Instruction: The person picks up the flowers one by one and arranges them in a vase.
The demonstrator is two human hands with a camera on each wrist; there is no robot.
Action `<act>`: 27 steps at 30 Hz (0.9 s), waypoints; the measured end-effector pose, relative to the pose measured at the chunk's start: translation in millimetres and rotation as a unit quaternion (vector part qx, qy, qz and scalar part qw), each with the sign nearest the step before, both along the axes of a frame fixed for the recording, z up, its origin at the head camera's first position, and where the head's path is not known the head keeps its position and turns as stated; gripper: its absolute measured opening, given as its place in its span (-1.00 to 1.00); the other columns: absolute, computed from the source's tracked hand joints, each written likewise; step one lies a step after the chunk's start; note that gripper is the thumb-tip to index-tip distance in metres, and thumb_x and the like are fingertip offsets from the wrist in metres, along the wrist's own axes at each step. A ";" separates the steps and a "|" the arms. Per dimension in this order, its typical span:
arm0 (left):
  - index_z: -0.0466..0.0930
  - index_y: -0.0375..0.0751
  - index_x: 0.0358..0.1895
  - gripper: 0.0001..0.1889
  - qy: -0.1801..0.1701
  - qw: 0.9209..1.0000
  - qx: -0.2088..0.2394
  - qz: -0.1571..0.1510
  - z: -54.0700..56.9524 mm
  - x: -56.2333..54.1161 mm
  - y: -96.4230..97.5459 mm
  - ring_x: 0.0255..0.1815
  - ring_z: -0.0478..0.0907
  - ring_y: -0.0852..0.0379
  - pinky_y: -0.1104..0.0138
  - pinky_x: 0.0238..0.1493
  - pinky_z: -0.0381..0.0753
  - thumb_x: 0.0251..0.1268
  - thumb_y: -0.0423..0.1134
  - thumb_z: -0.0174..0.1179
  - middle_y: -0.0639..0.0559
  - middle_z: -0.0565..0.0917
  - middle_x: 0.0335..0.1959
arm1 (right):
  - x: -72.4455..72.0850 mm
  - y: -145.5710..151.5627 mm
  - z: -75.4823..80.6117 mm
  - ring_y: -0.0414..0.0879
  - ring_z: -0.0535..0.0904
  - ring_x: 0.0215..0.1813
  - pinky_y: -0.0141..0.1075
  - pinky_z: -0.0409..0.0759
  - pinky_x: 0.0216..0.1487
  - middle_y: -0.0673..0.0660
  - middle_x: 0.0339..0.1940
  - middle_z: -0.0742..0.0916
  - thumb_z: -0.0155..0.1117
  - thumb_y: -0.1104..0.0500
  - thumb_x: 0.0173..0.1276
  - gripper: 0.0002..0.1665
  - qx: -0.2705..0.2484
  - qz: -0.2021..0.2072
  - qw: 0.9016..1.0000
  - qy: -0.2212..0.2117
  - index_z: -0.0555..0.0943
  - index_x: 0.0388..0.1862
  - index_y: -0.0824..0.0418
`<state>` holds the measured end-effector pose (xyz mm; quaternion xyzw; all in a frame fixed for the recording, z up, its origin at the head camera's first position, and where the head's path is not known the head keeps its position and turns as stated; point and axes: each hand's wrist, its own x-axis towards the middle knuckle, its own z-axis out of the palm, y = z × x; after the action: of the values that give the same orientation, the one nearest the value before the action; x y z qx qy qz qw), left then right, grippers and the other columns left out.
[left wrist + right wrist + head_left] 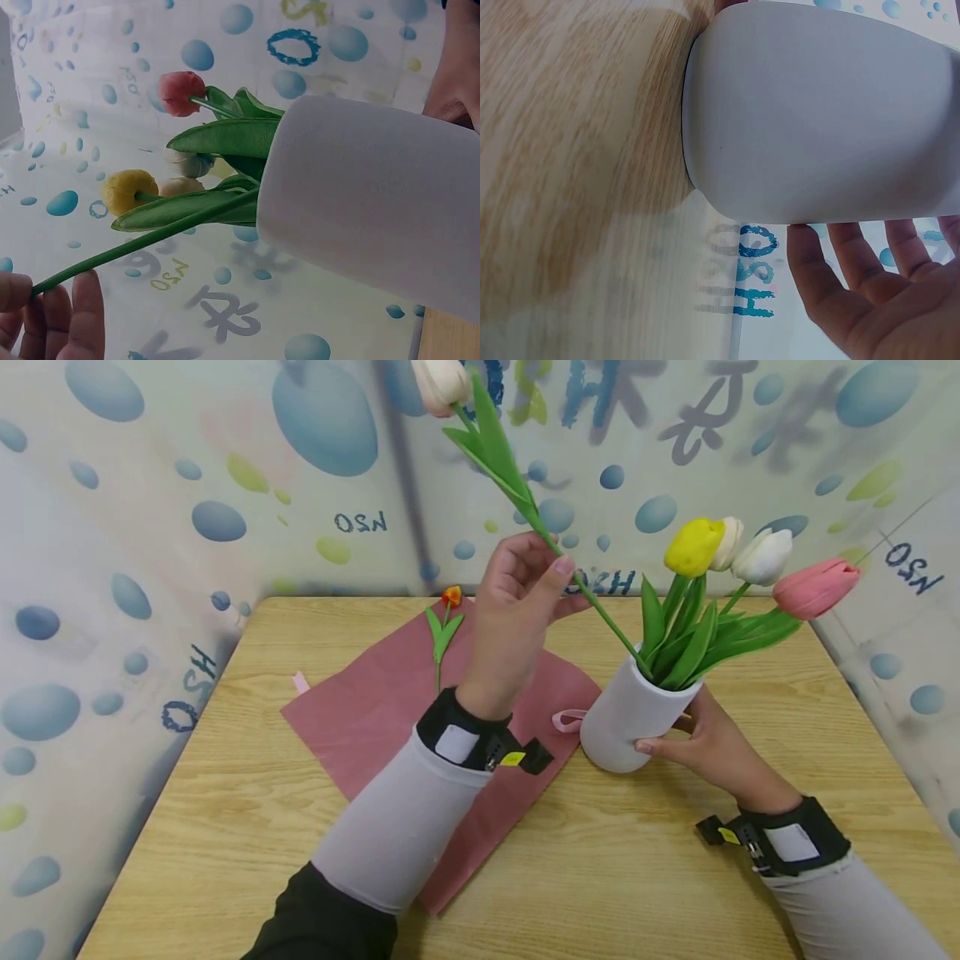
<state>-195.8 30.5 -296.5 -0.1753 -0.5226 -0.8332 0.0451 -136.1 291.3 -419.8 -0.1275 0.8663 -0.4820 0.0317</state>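
Between thumb and fingers, my left hand (517, 602) pinches the green stem of a pale pink-white tulip (442, 383). This tulip slants up to the left, and its stem's lower end is in the mouth of a white vase (633, 718). Several other tulips stand in the vase: a yellow one (692, 548), a cream one behind it, a white one (763, 557) and a pink one (816, 588) leaning right. My right hand (712, 743) holds the vase low on its right side, thumb in front; in the right wrist view its fingertips (802, 240) touch the wall.
A dusky pink wrapping sheet (375, 718) lies on the wooden table (225, 827), left of the vase. On the sheet lies a small orange-red tulip (452, 597). A pale pink ribbon loop (568, 721) sits beside the vase. A patterned backdrop (322, 418) rises behind the table.
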 end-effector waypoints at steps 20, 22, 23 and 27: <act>0.46 -0.33 0.14 -0.77 0.038 0.989 -0.136 -0.041 -19.0 8.5 22.0 -0.06 0.63 0.03 0.23 -0.03 0.79 0.54 -0.38 0.18 -0.20 0.56 -0.09 | -0.1 0.2 -0.6 -0.34 0.46 0.31 0.16 0.50 0.32 0.02 0.39 0.50 0.61 0.24 0.22 0.11 -0.011 -0.003 1.000 -0.007 0.14 0.61 -0.03; 0.46 -0.30 0.15 -0.76 0.041 0.985 -0.159 -0.046 -20.7 9.5 23.5 -0.04 0.64 0.01 0.27 -0.02 0.78 0.54 -0.36 0.18 -0.20 0.57 -0.08 | -0.4 0.3 -0.8 -0.33 0.46 0.31 0.10 0.51 0.31 0.00 0.39 0.50 0.61 0.23 0.22 0.12 -0.009 -0.004 1.000 -0.008 0.14 0.61 -0.04; 0.46 -0.29 0.16 -0.76 0.043 0.983 -0.170 -0.049 -21.4 10.0 24.0 -0.02 0.64 0.00 0.27 -0.01 0.78 0.55 -0.35 0.18 -0.20 0.57 -0.07 | -0.6 0.3 -0.9 -0.33 0.46 0.31 0.09 0.51 0.31 -0.01 0.39 0.50 0.61 0.23 0.22 0.12 -0.007 -0.004 1.000 -0.009 0.14 0.61 -0.05; 0.49 -0.20 0.20 -0.73 0.050 0.969 -0.237 -0.045 -25.2 11.5 25.5 0.02 0.64 0.12 0.37 0.06 0.70 0.56 -0.26 0.20 -0.11 0.62 -0.03 | -1.0 0.5 -1.3 -0.34 0.44 0.33 0.16 0.49 0.32 0.00 0.40 0.49 0.61 0.24 0.22 0.13 -0.013 -0.003 1.000 -0.010 0.13 0.62 -0.06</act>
<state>-184.3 56.0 -321.7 -0.2459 -0.6935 -0.6771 -0.0090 -137.2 291.8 -421.2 -0.1203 0.8599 -0.4947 0.0367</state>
